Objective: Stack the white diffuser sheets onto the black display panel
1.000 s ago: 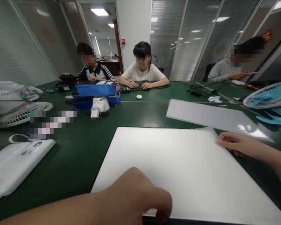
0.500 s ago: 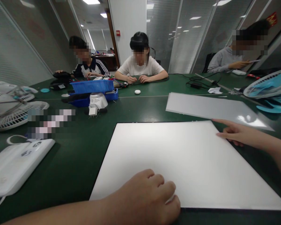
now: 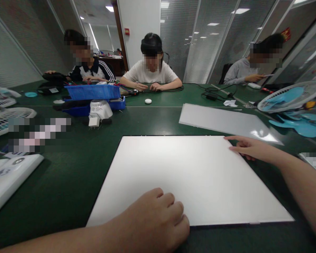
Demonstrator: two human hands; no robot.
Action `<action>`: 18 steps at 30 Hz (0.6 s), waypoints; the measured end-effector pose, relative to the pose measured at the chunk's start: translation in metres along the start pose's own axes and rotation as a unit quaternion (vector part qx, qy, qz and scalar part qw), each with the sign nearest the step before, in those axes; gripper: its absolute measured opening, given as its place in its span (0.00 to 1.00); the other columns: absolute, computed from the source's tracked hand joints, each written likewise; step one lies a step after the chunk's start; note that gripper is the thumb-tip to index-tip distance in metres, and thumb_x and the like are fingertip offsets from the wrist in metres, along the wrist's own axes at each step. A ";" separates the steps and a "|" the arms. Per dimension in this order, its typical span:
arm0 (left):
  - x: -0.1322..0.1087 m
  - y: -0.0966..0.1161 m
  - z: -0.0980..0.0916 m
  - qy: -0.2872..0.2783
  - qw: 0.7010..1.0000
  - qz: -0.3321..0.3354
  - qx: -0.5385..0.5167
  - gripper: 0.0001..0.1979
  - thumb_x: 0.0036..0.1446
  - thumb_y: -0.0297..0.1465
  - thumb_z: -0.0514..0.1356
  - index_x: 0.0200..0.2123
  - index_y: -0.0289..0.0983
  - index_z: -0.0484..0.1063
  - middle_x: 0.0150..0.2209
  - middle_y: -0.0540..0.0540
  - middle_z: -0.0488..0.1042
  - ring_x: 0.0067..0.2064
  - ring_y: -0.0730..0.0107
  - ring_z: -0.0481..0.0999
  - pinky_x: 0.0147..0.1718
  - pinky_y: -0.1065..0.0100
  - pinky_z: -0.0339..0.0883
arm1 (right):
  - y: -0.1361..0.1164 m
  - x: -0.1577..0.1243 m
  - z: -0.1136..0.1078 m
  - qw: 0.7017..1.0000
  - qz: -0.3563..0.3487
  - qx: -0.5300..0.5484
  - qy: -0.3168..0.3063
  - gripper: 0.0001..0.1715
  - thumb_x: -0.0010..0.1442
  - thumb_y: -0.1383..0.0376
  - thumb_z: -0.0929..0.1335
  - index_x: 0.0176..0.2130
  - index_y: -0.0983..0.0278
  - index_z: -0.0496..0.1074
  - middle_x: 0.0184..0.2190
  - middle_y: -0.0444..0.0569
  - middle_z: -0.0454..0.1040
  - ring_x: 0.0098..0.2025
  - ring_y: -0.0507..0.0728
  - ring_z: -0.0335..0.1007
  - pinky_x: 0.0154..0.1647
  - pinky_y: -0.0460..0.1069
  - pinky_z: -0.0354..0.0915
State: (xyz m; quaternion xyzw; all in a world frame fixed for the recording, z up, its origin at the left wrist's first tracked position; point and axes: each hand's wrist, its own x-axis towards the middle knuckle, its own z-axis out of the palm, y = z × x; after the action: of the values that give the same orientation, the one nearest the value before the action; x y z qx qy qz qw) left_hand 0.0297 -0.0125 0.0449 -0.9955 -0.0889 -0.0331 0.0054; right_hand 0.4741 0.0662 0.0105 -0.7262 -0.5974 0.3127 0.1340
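A large white rectangular panel (image 3: 195,175) with a thin black edge lies flat on the green table. My left hand (image 3: 158,216) rests over the panel's near edge, its fingers curled under; the thumb and whatever the fingertips touch are hidden. At the far right corner is my right hand (image 3: 243,146), the index finger stretched along the corner and the thumb on the right edge, apart from it. The remaining fingers of that hand are bent beside the panel. Beyond it lies a translucent sheet (image 3: 221,121).
Blue bins (image 3: 93,92) and a white device (image 3: 101,109) stand at the back left. A white flat case (image 3: 13,182) lies on the left. Fan parts (image 3: 292,96) are at right. Several people sit across the table (image 3: 65,175), with a white round object (image 3: 147,101) before one.
The camera view has turned slightly right, so everything appears further left. Both hands keep nearly the same places on the panel.
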 end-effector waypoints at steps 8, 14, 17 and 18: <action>0.001 0.000 0.001 0.005 1.000 0.002 0.005 0.06 0.67 0.29 0.59 0.46 0.36 0.71 0.37 0.46 0.76 0.35 0.64 0.74 0.29 0.63 0.63 | 0.000 -0.001 0.001 1.000 0.005 -0.003 0.013 0.46 0.57 0.41 0.68 0.66 0.57 0.60 0.23 0.38 0.60 0.21 0.50 0.59 0.18 0.46 0.55; 0.002 -0.001 0.003 0.012 1.000 0.002 0.005 0.05 0.67 0.29 0.58 0.46 0.36 0.71 0.37 0.47 0.76 0.35 0.64 0.74 0.29 0.62 0.63 | 0.000 -0.002 0.001 1.000 -0.001 -0.003 0.014 0.46 0.55 0.40 0.68 0.66 0.57 0.61 0.23 0.38 0.60 0.21 0.51 0.59 0.18 0.46 0.56; 0.001 -0.001 0.003 0.018 1.000 0.000 0.005 0.05 0.67 0.29 0.58 0.45 0.36 0.71 0.37 0.47 0.76 0.35 0.64 0.74 0.28 0.62 0.63 | -0.002 -0.002 0.002 1.000 0.004 0.002 0.015 0.48 0.54 0.40 0.69 0.66 0.57 0.61 0.23 0.39 0.61 0.21 0.51 0.60 0.18 0.46 0.56; 0.001 -0.001 0.003 0.021 1.000 -0.001 0.006 0.05 0.67 0.28 0.59 0.45 0.36 0.71 0.37 0.47 0.76 0.35 0.65 0.74 0.28 0.62 0.62 | -0.002 -0.002 0.002 1.000 0.005 0.004 0.017 0.48 0.53 0.40 0.69 0.66 0.57 0.62 0.23 0.39 0.61 0.21 0.51 0.59 0.18 0.46 0.56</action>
State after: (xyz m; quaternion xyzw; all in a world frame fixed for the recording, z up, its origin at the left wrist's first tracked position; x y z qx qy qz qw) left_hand 0.0310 -0.0115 0.0420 -0.9944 -0.0901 -0.0530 0.0136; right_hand 0.4708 0.0646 0.0109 -0.7336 -0.5903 0.3037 0.1453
